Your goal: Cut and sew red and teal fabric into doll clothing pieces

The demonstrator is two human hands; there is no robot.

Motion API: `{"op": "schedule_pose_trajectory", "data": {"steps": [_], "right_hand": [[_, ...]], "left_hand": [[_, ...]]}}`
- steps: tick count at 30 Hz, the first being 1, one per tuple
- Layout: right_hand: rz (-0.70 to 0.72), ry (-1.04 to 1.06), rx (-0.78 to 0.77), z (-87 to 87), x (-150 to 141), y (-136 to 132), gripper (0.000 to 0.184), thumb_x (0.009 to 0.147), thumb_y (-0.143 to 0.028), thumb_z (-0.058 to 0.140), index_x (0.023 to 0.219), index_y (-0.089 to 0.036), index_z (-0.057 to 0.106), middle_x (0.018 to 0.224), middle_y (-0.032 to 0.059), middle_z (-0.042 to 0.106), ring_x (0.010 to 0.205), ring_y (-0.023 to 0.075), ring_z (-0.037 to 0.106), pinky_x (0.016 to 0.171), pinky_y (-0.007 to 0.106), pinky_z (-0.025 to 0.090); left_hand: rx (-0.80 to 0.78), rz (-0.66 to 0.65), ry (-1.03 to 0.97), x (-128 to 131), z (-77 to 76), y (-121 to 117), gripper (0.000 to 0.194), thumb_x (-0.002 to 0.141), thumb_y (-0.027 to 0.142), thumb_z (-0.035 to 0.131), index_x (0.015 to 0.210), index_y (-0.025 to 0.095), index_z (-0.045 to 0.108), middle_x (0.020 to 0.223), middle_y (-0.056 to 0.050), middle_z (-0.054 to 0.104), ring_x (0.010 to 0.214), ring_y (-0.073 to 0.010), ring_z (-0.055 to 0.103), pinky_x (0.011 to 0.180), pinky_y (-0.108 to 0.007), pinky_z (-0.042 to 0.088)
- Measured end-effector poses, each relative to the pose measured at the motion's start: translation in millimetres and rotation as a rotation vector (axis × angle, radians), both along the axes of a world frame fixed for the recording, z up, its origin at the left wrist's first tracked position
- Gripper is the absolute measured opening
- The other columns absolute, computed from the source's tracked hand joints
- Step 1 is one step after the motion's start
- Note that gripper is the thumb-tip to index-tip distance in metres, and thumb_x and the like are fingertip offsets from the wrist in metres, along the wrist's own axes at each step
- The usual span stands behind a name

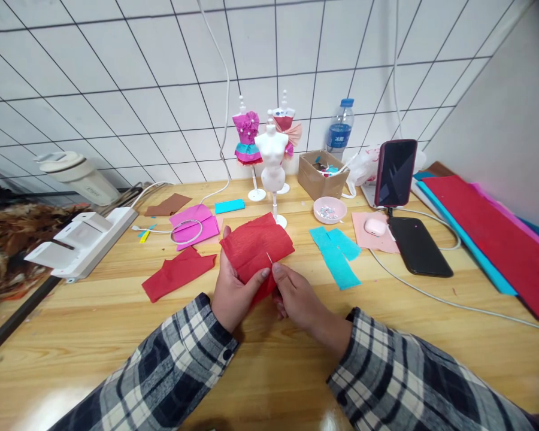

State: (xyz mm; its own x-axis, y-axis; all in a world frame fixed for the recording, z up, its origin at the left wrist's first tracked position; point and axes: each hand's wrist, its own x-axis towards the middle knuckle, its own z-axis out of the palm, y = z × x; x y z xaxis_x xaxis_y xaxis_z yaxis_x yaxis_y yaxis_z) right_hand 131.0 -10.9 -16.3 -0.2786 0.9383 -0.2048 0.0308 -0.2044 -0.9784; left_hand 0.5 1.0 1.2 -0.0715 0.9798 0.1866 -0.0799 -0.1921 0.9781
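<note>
Before three mannequins (272, 148): left hand (232, 293) gripping one red sheet (255, 238), right hand (297, 297) pinching one needle (269, 258).

your sleeves (386, 359): black/grey/cream plaid. your sheet (256, 242): solid red. far wall (153, 78): white, dark grid lines. strips (336, 260) right: turquoise. table (281, 374): yellowish wood grain.

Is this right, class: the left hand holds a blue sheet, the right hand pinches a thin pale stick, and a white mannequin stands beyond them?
The colour is wrong: in the head view, the left hand holds a red sheet. The right hand pinches a thin pale stick, and a white mannequin stands beyond them.
</note>
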Motion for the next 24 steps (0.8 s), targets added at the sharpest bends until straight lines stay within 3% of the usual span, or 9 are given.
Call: {"op": "schedule_pose_trajectory", "data": {"steps": [3,6,11,14,18,24], "right_hand": [[-0.008,-0.146,0.169,5.0,2.6,1.3,0.046,0.093,-0.058,0.026,0.076,-0.02,0.046,0.06,-0.0026,0.048,0.051,0.0106,0.045,0.049,0.023,0.037],[-0.003,-0.277,0.325,9.6,5.1,2.2,0.044,0.095,-0.052,0.027,0.072,-0.02,0.046,0.067,-0.0005,0.053,0.061,0.012,0.047,0.056,0.024,0.034],[0.009,-0.355,0.345,10.8,7.4,4.1,0.044,0.096,-0.051,0.026,0.073,-0.02,0.046,0.068,-0.0004,0.056,0.061,0.0125,0.048,0.056,0.025,0.03],[0.016,-0.38,0.355,10.0,8.5,5.6,0.044,0.096,-0.05,0.026,0.074,-0.02,0.049,0.07,0.0003,0.058,0.062,0.0127,0.049,0.056,0.025,0.03],[0.017,-0.346,0.352,9.8,9.0,5.8,0.044,0.096,-0.05,0.026,0.074,-0.02,0.049,0.069,0.0001,0.058,0.061,0.0125,0.048,0.055,0.025,0.03],[0.005,-0.26,0.332,9.2,8.0,6.7,0.046,0.096,-0.05,0.026,0.073,-0.019,0.051,0.07,0.001,0.058,0.062,0.0128,0.05,0.057,0.025,0.034]], "left_hand": [[-0.042,-0.075,-0.198,-1.5,1.4,2.1,0.068,0.071,0.028,0.075,0.131,0.023,0.043,0.123,-0.009,0.061,0.116,-0.0267,0.056,0.101,-0.039,0.043],[-0.209,-0.17,-0.479,-7.4,2.8,9.6,0.04,0.083,0.035,0.061,0.118,0.017,0.056,0.114,-0.01,0.067,0.111,-0.0276,0.06,0.098,-0.041,0.045],[-0.524,-0.33,-0.648,-18.5,4.1,18.5,0.039,0.086,0.042,0.054,0.103,0.01,0.065,0.099,-0.012,0.073,0.102,-0.0286,0.065,0.093,-0.041,0.051],[-0.575,-0.367,-0.585,-18.1,3.7,16.8,0.031,0.08,0.036,0.064,0.098,0.011,0.067,0.092,-0.01,0.074,0.097,-0.0272,0.067,0.09,-0.038,0.052],[-0.453,-0.264,-0.417,-14.9,1.4,15.3,0.018,0.074,0.023,0.072,0.089,0.013,0.069,0.088,-0.007,0.074,0.092,-0.0238,0.068,0.089,-0.035,0.052],[-0.237,-0.178,-0.181,-23.6,-5.9,21.8,0.032,0.07,0.026,0.075,0.099,0.014,0.068,0.106,-0.009,0.071,0.1,-0.0258,0.065,0.091,-0.038,0.049]]}}
